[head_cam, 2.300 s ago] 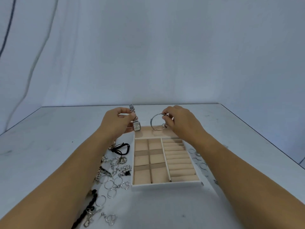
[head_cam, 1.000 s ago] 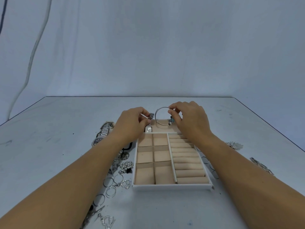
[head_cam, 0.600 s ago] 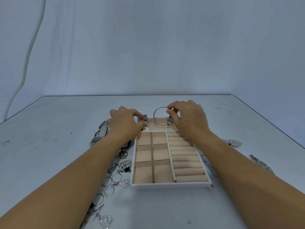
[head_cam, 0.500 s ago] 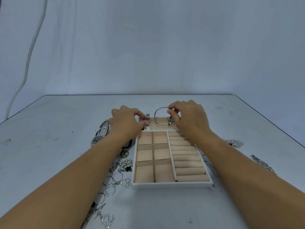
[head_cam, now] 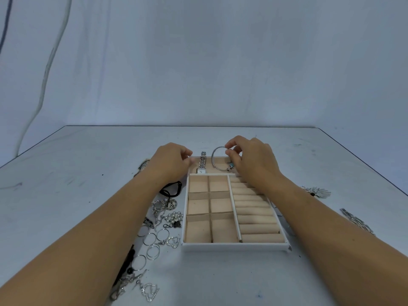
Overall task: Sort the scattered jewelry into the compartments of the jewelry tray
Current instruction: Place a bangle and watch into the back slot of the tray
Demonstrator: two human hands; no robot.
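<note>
Right hand (head_cam: 254,160) pinching bangle (head_cam: 213,161), watch (head_cam: 202,164) lying in tray (head_cam: 234,247)

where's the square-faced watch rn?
Head view: the square-faced watch lies in the jewelry tray's far compartment, left end, between the left hand and the bangle that the right hand pinches.

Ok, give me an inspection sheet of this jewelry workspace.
Surface: grey table, scuffed.
Job's things: jewelry tray; watch lies in its far compartment.
Clutter: rings and pendants left of tray; brooch right.
Fingers: right hand pinches bangle at the far compartment; left hand beside watch, holding nothing.
Cables: one cable hangs down backdrop, left.
Surroundings: pale cloth, nothing else seen.
</note>
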